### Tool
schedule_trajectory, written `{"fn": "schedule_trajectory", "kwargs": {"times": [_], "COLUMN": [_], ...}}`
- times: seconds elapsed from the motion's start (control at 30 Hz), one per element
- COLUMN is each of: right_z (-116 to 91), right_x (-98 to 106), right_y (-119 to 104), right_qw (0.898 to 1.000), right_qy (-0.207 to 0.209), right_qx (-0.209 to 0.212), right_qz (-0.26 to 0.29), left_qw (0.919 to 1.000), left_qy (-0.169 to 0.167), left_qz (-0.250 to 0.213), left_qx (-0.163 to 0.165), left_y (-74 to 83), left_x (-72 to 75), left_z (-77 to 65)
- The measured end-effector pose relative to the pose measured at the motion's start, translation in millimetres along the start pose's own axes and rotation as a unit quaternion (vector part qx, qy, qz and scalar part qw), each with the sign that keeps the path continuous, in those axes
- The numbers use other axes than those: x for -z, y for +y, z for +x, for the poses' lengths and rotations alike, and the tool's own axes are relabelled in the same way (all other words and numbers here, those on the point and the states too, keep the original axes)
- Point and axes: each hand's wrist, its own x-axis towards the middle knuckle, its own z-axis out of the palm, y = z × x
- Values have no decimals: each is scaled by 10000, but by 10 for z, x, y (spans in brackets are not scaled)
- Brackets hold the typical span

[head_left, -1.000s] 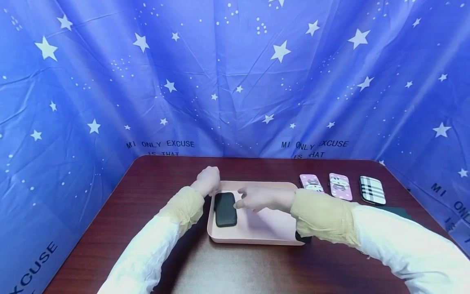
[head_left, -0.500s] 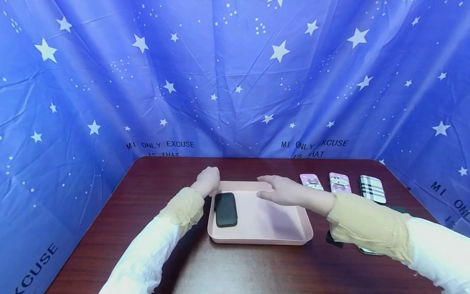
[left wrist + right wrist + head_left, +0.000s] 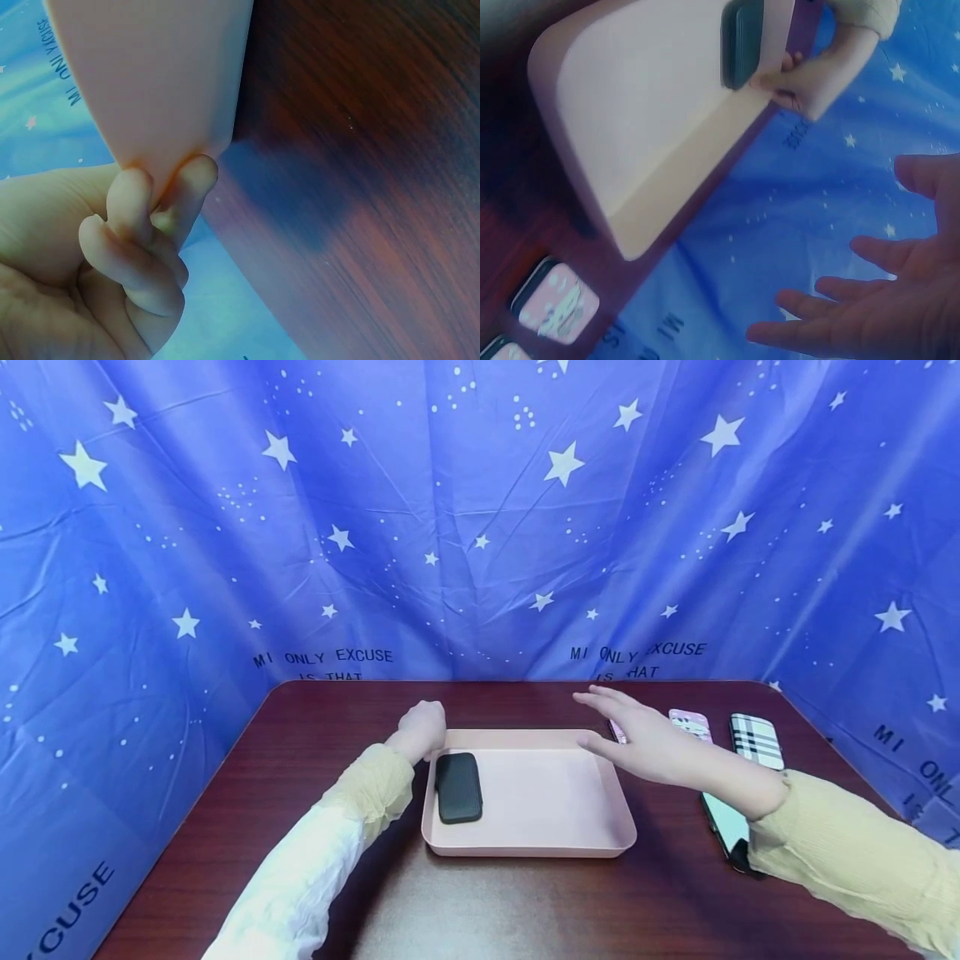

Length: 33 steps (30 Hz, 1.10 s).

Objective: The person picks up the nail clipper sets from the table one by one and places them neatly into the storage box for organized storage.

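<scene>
A shallow pink tray (image 3: 555, 852) lies on the table, with a flat black rounded case (image 3: 460, 787) inside at its left end. My left hand (image 3: 422, 729) grips the tray's far left corner; in the left wrist view, thumb and fingers (image 3: 129, 202) pinch the tray wall (image 3: 157, 82). Over the tray's far right corner my right hand (image 3: 645, 739) hovers with fingers spread, holding nothing. The right wrist view shows this hand (image 3: 885, 300) with its fingers apart, and the black case (image 3: 741, 45) in the tray beyond.
To the right lie a partly hidden pink patterned case (image 3: 617, 732), another pink case (image 3: 690, 724) and a plaid case (image 3: 756, 741). A pale green item with a black end (image 3: 726, 827) is partly covered by the right forearm. A blue starry curtain (image 3: 450, 527) hangs behind the table (image 3: 420, 910).
My right hand has moved right from beside the black case to the tray's far right corner, its fingers spreading. The black case stays in the tray. My left hand keeps its place.
</scene>
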Motion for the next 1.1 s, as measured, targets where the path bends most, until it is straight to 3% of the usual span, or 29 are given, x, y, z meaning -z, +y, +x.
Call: {"fn": "schedule_trajectory", "kwargs": {"times": [0.3, 0.67, 0.9, 1.1], "right_z": [-263, -665, -863, -940], "right_x": [179, 206, 152, 49], "right_y": [254, 855, 1126, 1298], "right_qw": [9981, 9912, 9873, 9870], "right_qy": [494, 1041, 1005, 889], "right_qx": [-147, -619, -1112, -1246], "right_qz": [-330, -525, -535, -484], "left_qw": [10000, 9999, 9999, 10000], "left_qy": [22, 9, 15, -3], "left_qz": [60, 31, 41, 2], "left_qx": [-73, -98, -104, -70], "left_y": [-2, 20, 4, -17], "left_x": [-21, 9, -2, -17], "left_z": [0, -32, -22, -4]}}
